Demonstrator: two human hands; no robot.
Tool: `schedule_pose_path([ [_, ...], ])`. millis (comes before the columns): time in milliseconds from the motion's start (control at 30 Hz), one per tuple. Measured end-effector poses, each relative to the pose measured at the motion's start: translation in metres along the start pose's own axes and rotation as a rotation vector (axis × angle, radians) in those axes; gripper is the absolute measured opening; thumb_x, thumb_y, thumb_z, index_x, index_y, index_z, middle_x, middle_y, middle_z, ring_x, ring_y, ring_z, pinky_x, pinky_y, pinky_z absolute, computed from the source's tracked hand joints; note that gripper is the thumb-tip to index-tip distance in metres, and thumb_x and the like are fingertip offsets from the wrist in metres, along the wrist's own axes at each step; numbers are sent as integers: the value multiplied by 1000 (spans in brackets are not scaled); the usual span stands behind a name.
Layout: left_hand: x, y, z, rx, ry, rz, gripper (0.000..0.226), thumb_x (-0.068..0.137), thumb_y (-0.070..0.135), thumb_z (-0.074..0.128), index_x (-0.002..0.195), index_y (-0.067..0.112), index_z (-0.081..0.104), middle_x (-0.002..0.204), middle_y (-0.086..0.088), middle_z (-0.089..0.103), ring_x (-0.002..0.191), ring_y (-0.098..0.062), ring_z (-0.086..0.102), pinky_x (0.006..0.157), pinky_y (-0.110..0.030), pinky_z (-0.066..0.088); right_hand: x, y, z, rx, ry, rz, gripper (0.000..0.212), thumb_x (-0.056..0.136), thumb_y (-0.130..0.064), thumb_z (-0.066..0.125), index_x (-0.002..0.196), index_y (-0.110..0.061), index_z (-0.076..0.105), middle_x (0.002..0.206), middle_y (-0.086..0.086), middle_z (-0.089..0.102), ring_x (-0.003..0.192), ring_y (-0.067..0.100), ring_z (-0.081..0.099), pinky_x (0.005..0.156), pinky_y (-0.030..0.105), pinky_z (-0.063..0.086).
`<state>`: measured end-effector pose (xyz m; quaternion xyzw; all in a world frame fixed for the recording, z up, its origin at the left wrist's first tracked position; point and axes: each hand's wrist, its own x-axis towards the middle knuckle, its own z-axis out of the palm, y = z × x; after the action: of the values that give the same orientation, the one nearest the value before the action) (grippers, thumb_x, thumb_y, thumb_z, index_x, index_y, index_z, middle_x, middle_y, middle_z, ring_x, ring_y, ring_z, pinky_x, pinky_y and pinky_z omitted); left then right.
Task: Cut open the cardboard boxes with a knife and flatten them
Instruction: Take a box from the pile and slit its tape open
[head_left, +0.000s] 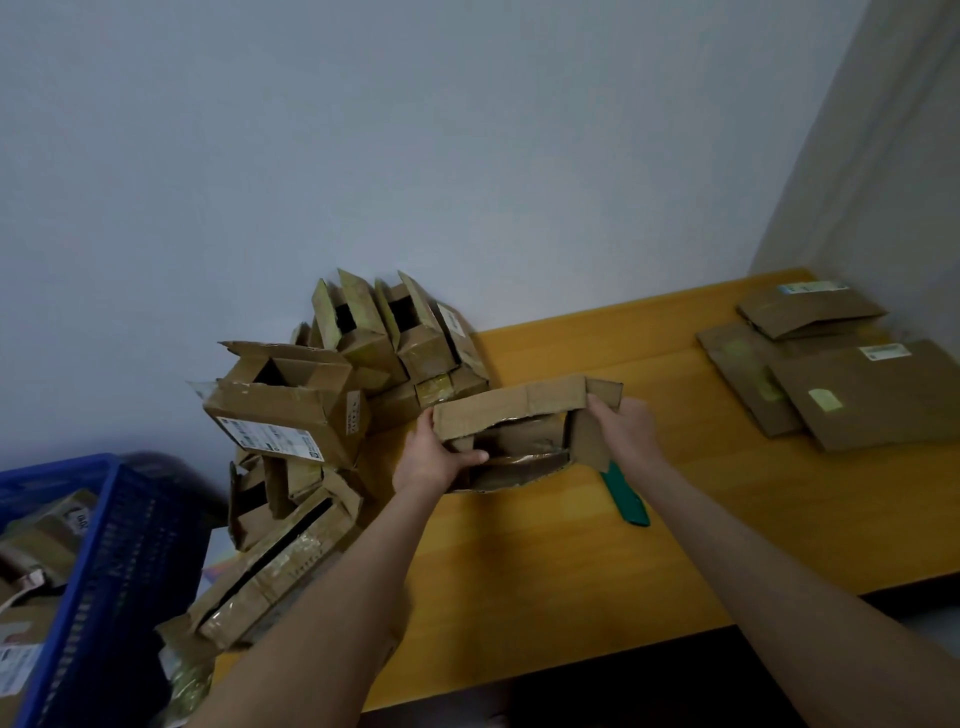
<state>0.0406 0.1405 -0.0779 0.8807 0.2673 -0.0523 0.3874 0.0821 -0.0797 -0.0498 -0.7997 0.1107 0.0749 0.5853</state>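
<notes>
An opened cardboard box (511, 408) is held just above the wooden table (701, 525), its flaps spread and its dark inside facing me. My left hand (434, 457) grips its left end, thumb curled over the lower edge. My right hand (626, 426) holds the right side flap, fingers behind the cardboard. A green-handled knife (626, 493) lies on the table right below the box, its blade hidden under it.
A heap of opened boxes (317, 410) leans against the wall on the table's left. Flattened cardboard sheets (831, 384) are stacked at the far right. A blue plastic crate (104, 566) holding more boxes stands at the lower left.
</notes>
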Motion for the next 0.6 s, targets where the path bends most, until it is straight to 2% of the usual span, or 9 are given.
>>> schedule_pose_path([
  [100, -5, -9, 0, 168, 49, -57, 99, 71, 46, 82, 149, 28, 24, 142, -6, 45, 127, -29, 48, 89, -44, 51, -7, -1, -3, 53, -46, -15, 15, 96, -24, 57, 88, -13, 63, 80, 0, 60, 74, 17, 57, 67, 32, 46],
  [167, -9, -9, 1, 228, 63, 4, 88, 77, 45, 76, 148, 25, 26, 136, -5, 51, 119, -26, 54, 84, -41, 55, -8, -1, -5, 62, -46, -4, 12, 96, -25, 58, 91, -15, 63, 83, -1, 60, 79, 20, 58, 68, 33, 47],
  [267, -11, -8, -4, 0, -32, 86, 73, 88, 31, 67, 149, 23, 28, 127, -4, 55, 106, -22, 59, 84, -37, 56, -8, 3, -10, 94, -37, 46, 16, 96, -26, 58, 82, -17, 59, 85, 2, 60, 83, 22, 56, 71, 37, 48],
  [333, -14, -7, -14, -207, -124, 112, 56, 96, 21, 57, 148, 21, 36, 127, -2, 53, 109, -22, 58, 89, -37, 54, -8, 10, -14, 154, -13, 122, 18, 96, -26, 58, 81, -16, 57, 99, 13, 63, 90, 27, 57, 84, 47, 52],
  [367, -14, -6, -19, -266, -143, 121, 46, 99, 20, 51, 144, 19, 42, 128, -3, 55, 112, -24, 59, 91, -38, 54, -8, 15, -16, 165, 10, 160, 17, 97, -27, 57, 87, -12, 58, 108, 18, 63, 96, 31, 58, 91, 51, 51],
  [433, -15, -4, -32, -351, -155, 104, 31, 102, 23, 44, 131, 16, 54, 120, -8, 61, 105, -25, 62, 85, -40, 56, -8, 22, -21, 182, 6, 217, 24, 98, -27, 55, 109, -5, 59, 117, 20, 61, 103, 34, 57, 92, 52, 49],
  [500, -15, -4, -45, -455, -221, 55, 29, 103, 27, 44, 126, 16, 57, 112, -8, 62, 98, -24, 62, 79, -40, 56, -7, 28, -29, 330, -140, 275, 30, 100, -27, 50, 123, -8, 54, 110, 12, 60, 98, 28, 57, 82, 44, 50],
  [600, -11, -7, -58, -605, -345, -62, 30, 103, 30, 43, 126, 16, 55, 110, -9, 59, 102, -29, 59, 91, -54, 52, -6, 33, -45, 580, -393, 427, 44, 99, -46, 42, 120, -10, 58, 105, 12, 61, 95, 30, 60, 77, 41, 49],
])
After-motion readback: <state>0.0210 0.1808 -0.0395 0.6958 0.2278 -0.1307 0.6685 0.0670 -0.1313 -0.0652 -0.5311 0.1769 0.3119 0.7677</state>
